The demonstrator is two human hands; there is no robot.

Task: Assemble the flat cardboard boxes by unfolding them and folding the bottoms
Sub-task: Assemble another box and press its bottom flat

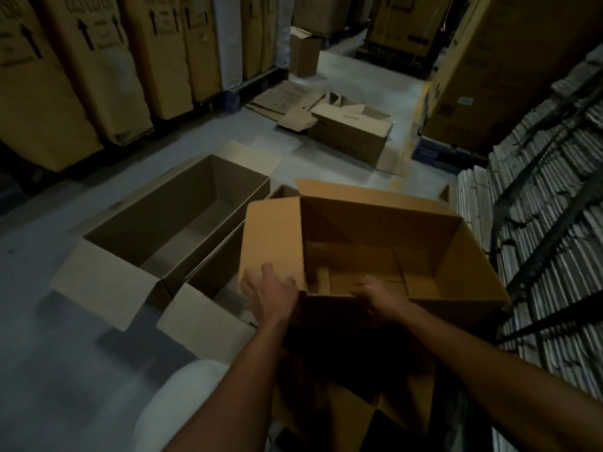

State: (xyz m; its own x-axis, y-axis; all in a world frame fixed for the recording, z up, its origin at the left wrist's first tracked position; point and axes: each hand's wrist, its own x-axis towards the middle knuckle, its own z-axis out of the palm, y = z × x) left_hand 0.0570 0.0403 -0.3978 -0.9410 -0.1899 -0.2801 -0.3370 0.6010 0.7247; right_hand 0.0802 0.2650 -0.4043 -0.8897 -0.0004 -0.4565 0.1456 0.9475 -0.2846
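Box sits open-topped at centre right of the frame, bottom flaps folded in and visible inside, side flap sticking out to its left. Left hand lies on that left flap near the box's near corner, fingers spread and fairly straight, nothing grasped. Right hand is at the near wall's top edge, fingers curled over the rim into the box, grasping the wall. Both forearms come up from the bottom edge of the frame.

Two more open boxes stand on the floor left of centre: big box with flaps splayed outward, and a second box just beside it, between it and the held box, partly hidden by the held box's flap. Whether they touch, cannot tell.

Upper centre: another open box on the floor with flat cardboard lying behind and left of it. Small upright carton further back, top centre. Tall cartons with arrow marks line the upper left. Large carton at upper right. Stack of flat sheets, edges showing, runs down the right side behind dark bars. Pale blurred shape at bottom centre, cannot tell what.
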